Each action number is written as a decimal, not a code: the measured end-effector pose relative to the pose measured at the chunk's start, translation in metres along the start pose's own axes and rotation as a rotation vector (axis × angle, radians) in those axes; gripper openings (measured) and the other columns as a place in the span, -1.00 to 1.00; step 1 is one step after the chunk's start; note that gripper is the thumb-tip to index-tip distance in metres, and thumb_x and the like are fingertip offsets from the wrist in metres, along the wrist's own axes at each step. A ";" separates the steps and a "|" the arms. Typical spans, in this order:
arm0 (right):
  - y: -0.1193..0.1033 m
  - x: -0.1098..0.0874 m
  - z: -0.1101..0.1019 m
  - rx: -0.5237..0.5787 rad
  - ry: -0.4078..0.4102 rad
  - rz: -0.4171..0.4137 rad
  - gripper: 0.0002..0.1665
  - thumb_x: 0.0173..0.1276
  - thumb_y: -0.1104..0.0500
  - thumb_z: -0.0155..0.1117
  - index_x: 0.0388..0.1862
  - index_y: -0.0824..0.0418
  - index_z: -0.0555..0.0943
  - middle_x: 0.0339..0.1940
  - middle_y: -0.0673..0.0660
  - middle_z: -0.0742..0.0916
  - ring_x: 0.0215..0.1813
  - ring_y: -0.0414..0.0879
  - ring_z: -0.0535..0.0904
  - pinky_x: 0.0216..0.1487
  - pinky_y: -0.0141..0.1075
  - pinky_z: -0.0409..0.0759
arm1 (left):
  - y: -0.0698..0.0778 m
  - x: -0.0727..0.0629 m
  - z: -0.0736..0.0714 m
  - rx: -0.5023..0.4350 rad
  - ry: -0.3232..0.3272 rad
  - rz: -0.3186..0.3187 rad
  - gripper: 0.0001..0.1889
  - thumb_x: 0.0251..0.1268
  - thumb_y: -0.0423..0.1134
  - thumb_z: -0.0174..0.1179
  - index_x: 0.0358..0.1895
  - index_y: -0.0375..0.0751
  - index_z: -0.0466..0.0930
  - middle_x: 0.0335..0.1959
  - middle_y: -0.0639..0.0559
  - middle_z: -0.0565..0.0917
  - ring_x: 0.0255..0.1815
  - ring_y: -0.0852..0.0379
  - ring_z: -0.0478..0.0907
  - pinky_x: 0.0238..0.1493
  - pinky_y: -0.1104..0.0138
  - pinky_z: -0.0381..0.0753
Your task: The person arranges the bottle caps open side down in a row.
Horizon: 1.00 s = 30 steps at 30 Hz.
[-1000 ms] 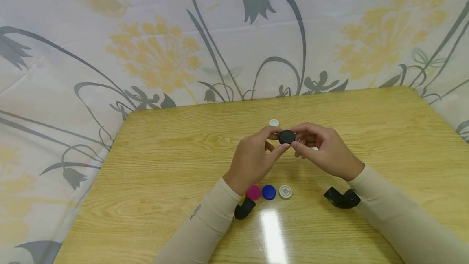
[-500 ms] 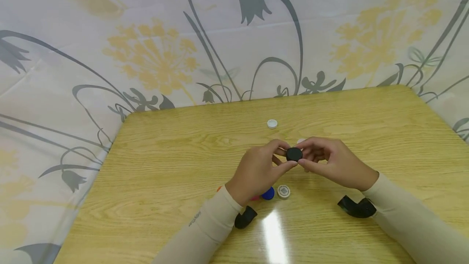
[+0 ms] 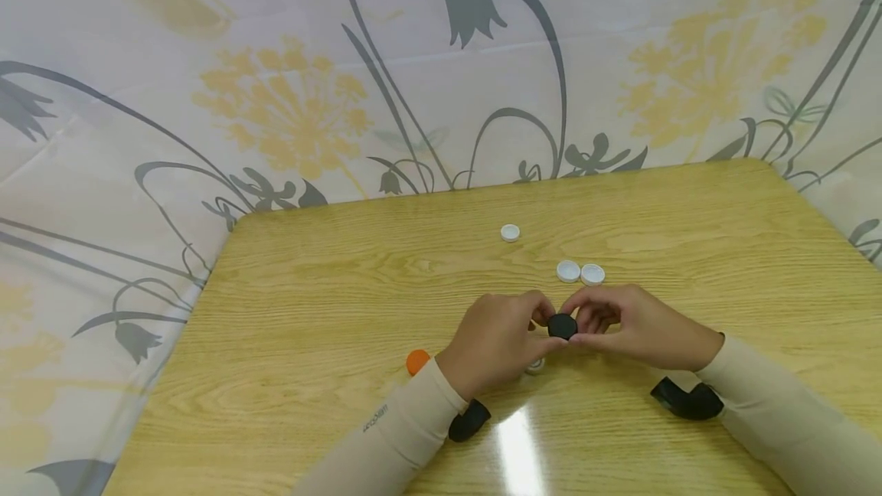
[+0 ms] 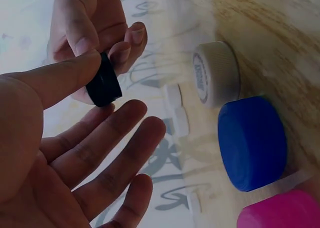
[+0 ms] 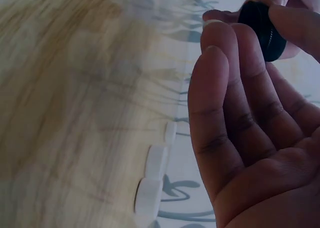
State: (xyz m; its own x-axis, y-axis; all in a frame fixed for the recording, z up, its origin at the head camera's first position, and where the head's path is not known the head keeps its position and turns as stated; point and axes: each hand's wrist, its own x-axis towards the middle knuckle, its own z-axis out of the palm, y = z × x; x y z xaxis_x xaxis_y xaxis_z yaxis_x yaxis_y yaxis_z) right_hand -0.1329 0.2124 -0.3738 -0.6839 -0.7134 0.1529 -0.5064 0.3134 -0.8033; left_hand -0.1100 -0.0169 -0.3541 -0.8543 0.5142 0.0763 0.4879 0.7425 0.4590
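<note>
A black bottle cap [image 3: 562,326] is held up over the table between both hands. My left hand [image 3: 492,343] pinches its left side with thumb and index finger. From the right, my right hand [image 3: 637,327] pinches the same cap. In the left wrist view the black cap [image 4: 104,82] stands on edge at the left thumb tip, the other left fingers spread apart. The right wrist view shows the cap [image 5: 262,30] at the right thumb and fingertips. Beneath the hands lie a beige cap with a printed top [image 4: 217,74], a blue cap [image 4: 252,143] and a magenta cap [image 4: 280,213].
Two white caps [image 3: 568,271] lie side by side beyond the hands, with another white cap [image 3: 510,233] farther back. An orange cap [image 3: 416,362] sits beside the left sleeve. Black curved pieces [image 3: 689,399] show by both wrists. A flower-printed cloth [image 3: 310,98] hangs behind the wooden table [image 3: 331,274].
Both hands have come nearer and slightly right with the black cap between them. The two white caps beyond them have come into view; the left hand now covers the blue and magenta caps.
</note>
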 end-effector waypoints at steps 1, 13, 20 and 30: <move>0.002 0.000 0.001 0.006 -0.011 -0.003 -0.69 0.35 0.27 0.38 0.06 0.19 0.60 -0.32 -0.13 0.71 -0.29 -0.30 0.64 -0.27 -0.37 0.65 | 0.000 0.000 0.001 0.018 -0.002 0.006 -0.71 0.25 0.07 0.38 -0.11 0.00 0.68 -0.22 0.18 0.80 -0.35 0.39 0.65 -0.32 0.58 0.48; 0.011 0.001 0.009 0.007 -0.096 0.031 -0.74 0.37 0.14 0.38 -0.02 0.18 0.61 -0.43 -0.15 0.69 -0.37 -0.37 0.59 -0.32 -0.39 0.63 | 0.001 -0.002 0.010 0.144 -0.023 0.035 -0.71 0.16 0.12 0.43 -0.20 0.04 0.74 -0.26 0.25 0.75 -0.26 0.34 0.63 -0.17 0.44 0.53; 0.014 0.001 0.012 0.014 -0.121 0.038 -0.75 0.39 0.13 0.36 -0.02 0.19 0.61 -0.43 -0.14 0.68 -0.38 -0.38 0.57 -0.35 -0.39 0.62 | 0.001 -0.001 0.016 0.165 -0.070 0.005 -0.73 0.20 0.13 0.40 -0.20 0.06 0.74 -0.27 0.27 0.72 -0.26 0.29 0.59 -0.13 0.33 0.54; 0.017 0.001 0.015 -0.028 -0.143 0.074 -0.73 0.40 0.03 0.35 -0.03 0.14 0.63 -0.46 -0.18 0.67 -0.42 -0.39 0.56 -0.37 -0.40 0.59 | 0.001 -0.001 0.019 0.212 -0.097 0.025 -0.76 0.21 0.07 0.40 -0.22 0.03 0.77 -0.35 0.24 0.71 -0.28 0.24 0.59 -0.23 0.35 0.50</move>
State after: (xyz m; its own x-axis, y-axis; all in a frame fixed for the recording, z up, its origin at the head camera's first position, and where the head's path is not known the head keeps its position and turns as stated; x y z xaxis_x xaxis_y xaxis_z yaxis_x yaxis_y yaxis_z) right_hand -0.1342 0.2072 -0.3959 -0.6392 -0.7690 0.0086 -0.4729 0.3841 -0.7930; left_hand -0.1055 -0.0085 -0.3704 -0.8253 0.5647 -0.0044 0.5442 0.7973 0.2612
